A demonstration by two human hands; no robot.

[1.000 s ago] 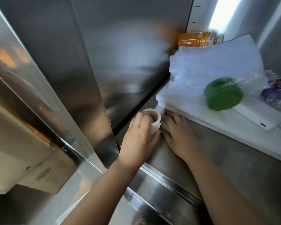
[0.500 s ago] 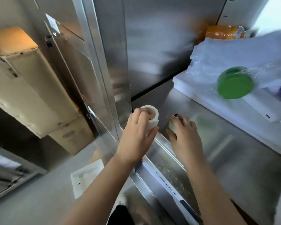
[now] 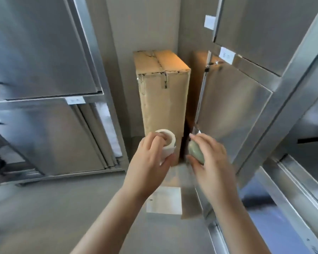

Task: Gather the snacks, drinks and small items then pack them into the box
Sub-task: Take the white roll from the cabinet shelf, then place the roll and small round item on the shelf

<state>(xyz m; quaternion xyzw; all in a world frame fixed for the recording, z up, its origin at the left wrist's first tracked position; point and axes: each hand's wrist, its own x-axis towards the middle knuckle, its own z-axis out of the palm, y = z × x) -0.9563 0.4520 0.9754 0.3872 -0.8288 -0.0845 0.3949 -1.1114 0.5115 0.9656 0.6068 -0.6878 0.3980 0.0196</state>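
Observation:
My left hand grips a white roll of tape, fingers curled over its top and thumb underneath. My right hand holds a small pale green oval item in its curled fingers. Both hands are raised side by side in front of me, over the floor. A tall, taped-shut cardboard box stands upright just beyond them, between the metal cabinets.
Stainless steel cabinets stand on the left and right. An open metal cabinet door hangs to the right of the box. A white sheet of paper lies on the grey floor below my hands.
I have turned left, away from the shelf with the towels, green lid and bottles. Both hands have come off the shelf, carrying the tape roll and the green item.

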